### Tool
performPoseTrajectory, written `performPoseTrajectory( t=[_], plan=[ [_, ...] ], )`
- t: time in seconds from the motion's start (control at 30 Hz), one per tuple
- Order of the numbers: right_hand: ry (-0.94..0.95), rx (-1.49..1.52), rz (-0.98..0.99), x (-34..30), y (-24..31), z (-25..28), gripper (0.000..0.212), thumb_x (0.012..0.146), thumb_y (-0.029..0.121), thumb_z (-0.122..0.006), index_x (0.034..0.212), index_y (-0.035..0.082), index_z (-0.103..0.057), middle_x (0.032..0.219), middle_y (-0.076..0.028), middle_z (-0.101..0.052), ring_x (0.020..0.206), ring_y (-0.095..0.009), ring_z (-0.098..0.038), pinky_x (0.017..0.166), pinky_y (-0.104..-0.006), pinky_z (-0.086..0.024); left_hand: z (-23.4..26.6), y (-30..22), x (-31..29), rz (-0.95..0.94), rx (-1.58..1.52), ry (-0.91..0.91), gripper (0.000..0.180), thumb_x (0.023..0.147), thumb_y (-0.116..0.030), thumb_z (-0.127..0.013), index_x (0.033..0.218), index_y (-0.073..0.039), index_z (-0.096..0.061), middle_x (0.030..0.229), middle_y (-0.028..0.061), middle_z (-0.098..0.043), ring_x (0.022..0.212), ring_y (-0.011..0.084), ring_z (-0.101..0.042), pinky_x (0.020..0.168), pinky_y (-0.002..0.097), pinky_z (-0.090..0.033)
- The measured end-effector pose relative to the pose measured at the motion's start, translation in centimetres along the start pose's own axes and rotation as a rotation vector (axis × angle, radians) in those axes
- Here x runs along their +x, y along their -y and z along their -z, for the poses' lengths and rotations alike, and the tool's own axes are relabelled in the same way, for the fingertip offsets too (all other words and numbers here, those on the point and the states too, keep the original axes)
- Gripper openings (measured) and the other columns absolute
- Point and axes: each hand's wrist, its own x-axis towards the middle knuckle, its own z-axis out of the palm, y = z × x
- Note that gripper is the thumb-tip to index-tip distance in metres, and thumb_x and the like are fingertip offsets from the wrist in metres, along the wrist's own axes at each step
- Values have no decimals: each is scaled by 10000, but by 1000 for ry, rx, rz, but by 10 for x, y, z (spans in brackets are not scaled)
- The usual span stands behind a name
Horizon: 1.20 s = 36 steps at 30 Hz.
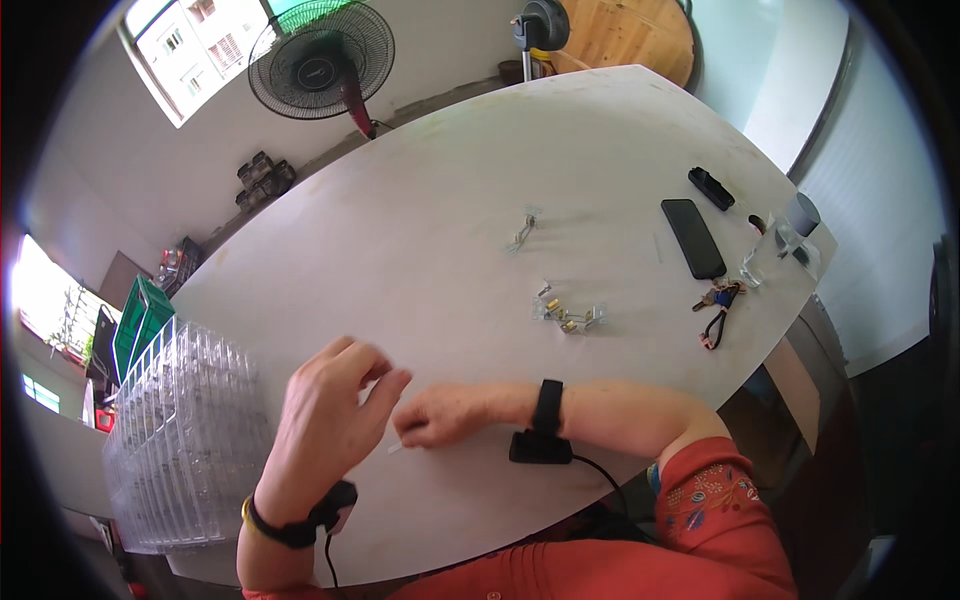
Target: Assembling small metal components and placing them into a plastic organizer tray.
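Note:
My left hand is raised over the near left part of the table, its fingers loosely bent and the thumb standing apart from them. I see nothing in its grasp. To the right, my right hand rests low by the tabletop with its fingers curled in. Whatever it may hold is hidden under the fingers. A small whitish sliver lies just below its fingertips. Farther off, beyond my right wrist, sit small clear plastic pieces with brass-coloured metal parts. Another such clear-and-metal piece lies beyond them.
A tall stack of clear plastic trays stands at the left edge of the white table. At the right lie a black phone, a black case, keys and a clear bottle. Cables hang from both wrist straps.

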Motion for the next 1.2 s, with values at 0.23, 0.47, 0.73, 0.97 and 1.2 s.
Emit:
performPoseTrajectory(
  t=[0.23,0.47,0.73,0.97,1.2],
  plan=[
    [275,126,180,-31,17,-24,130,885,166,-608,876,46,-654,795,-133,-660,763,-284,-625,731,-390,-483,-84,-3,89,-317,-21,193,225,834,-114,-726,1029,-19,-664,1041,137,-647,927,298,-653,795,396,-521],
    [188,93,299,-36,13,-24,197,838,221,-613,856,32,-665,792,-143,-670,762,-303,-630,724,-417,-479,-157,-15,123,-697,123,317,373,823,-119,-741,1163,-45,-606,1249,133,-576,1225,345,-506,979,436,-457],
    [195,134,339,-34,4,-26,187,889,214,-587,846,36,-624,815,-154,-653,799,-337,-613,746,-432,-467,-130,-3,110,-461,309,325,236,851,-207,-713,890,-25,-568,832,142,-634,796,340,-628,762,446,-478],
    [145,97,361,-37,3,-23,181,881,213,-597,872,38,-643,808,-158,-655,802,-346,-624,743,-434,-476,-143,7,167,-254,181,107,294,903,-265,-667,1001,8,-616,966,199,-664,879,385,-643,791,451,-497],
    [168,156,316,-37,3,-27,160,883,196,-611,884,40,-645,812,-158,-658,795,-340,-626,739,-424,-482,-181,14,207,-112,231,219,316,869,-227,-653,1048,33,-637,954,205,-681,897,352,-662,790,416,-520]
  ],
)
